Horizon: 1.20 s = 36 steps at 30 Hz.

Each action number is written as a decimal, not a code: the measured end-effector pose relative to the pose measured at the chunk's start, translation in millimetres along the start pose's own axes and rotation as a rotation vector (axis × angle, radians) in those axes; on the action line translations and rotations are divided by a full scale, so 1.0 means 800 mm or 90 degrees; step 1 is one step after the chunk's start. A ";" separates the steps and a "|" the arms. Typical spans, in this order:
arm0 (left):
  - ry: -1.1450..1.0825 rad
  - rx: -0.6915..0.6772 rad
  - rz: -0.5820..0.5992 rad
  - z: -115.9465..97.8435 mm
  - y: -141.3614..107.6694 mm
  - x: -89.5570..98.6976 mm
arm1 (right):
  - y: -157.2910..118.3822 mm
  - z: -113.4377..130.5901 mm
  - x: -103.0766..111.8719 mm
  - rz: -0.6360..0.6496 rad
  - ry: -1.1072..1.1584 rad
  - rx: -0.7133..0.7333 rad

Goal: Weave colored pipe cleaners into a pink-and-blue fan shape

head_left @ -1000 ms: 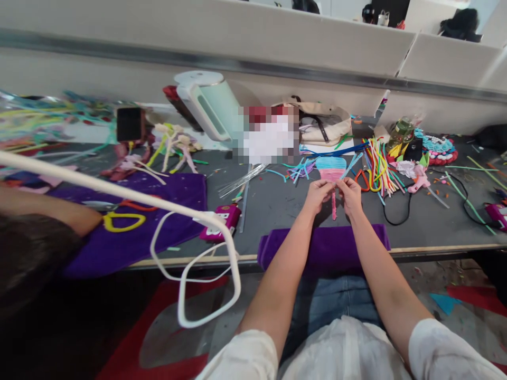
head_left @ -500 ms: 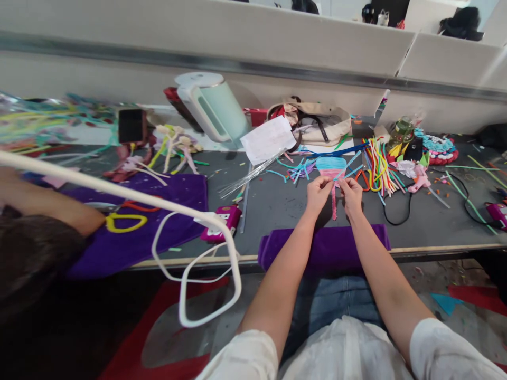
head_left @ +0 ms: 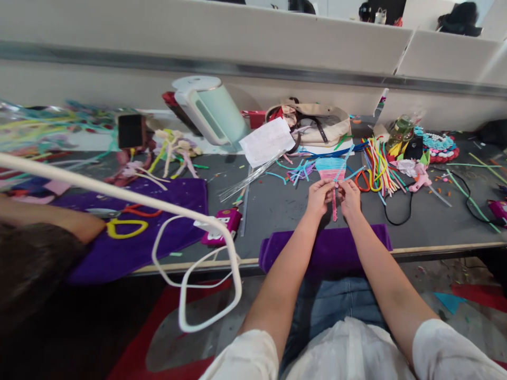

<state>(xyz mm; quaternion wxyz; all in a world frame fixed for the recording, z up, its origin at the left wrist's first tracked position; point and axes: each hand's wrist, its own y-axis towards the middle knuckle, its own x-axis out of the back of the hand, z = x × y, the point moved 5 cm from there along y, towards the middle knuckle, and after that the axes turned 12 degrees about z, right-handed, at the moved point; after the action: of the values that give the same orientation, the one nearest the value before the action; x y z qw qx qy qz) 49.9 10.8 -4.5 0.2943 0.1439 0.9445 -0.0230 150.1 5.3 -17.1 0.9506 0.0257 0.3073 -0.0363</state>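
Beyond the rolled purple cloth (head_left: 325, 250) on the desk (head_left: 277, 211), the left hand (head_left: 318, 197) and right hand (head_left: 350, 197), close together, pinch the pink-and-blue craft piece (head_left: 330, 164) near its pink stem. Its broad head looks formed; thin blue strips (head_left: 356, 173) stick out, apparently unfinished. Past it lie colored pipe cleaners (head_left: 390, 179).

Pink-and-blue striped craft piece (head_left: 329, 165), wide blue top, narrow pink stem pointing toward the table edge, light-blue strips crossing it.
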 end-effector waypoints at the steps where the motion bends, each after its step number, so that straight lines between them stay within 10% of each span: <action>1: -0.016 0.009 0.002 0.002 0.001 0.000 | 0.000 -0.001 0.000 0.000 0.016 -0.013; 18: -0.147 0.250 0.143 0.009 -0.004 0.005 | -0.002 -0.001 -0.007 0.076 0.039 -0.051; 28: -0.079 0.126 0.002 -0.005 0.000 0.017 | -0.003 0.016 0.005 -0.030 -0.179 0.102; 36: -0.026 0.075 0.020 -0.003 -0.001 0.011 | 0.002 0.005 -0.003 0.085 -0.118 0.022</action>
<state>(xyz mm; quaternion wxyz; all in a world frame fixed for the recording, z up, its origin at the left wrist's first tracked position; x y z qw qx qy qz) 41.3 12.9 -7.2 0.3050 0.1756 0.9329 -0.0767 150.8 6.8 -12.2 0.9747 0.0592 0.2149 0.0193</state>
